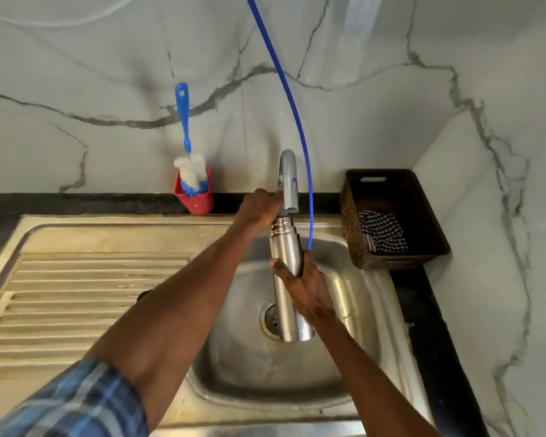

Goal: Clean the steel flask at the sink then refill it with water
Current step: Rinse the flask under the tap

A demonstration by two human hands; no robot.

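Note:
My right hand (303, 287) grips the steel flask (286, 247) around its middle and holds it upright over the sink basin (234, 357). The flask's open threaded neck sits right under the spout of the chrome tap (288, 181). My left hand (259, 209) reaches to the base of the tap on its left side, and its fingers are hidden behind the tap. No water stream is plainly visible. The drain (270, 320) lies below the flask.
A blue-handled bottle brush (186, 146) stands in a red holder (196, 200) at the back ledge. A thin blue tube (297, 121) hangs down beside the tap. A dark woven basket (423, 216) with a checked cloth (380, 230) stands right of the sink. The ribbed drainboard (85, 294) lies left.

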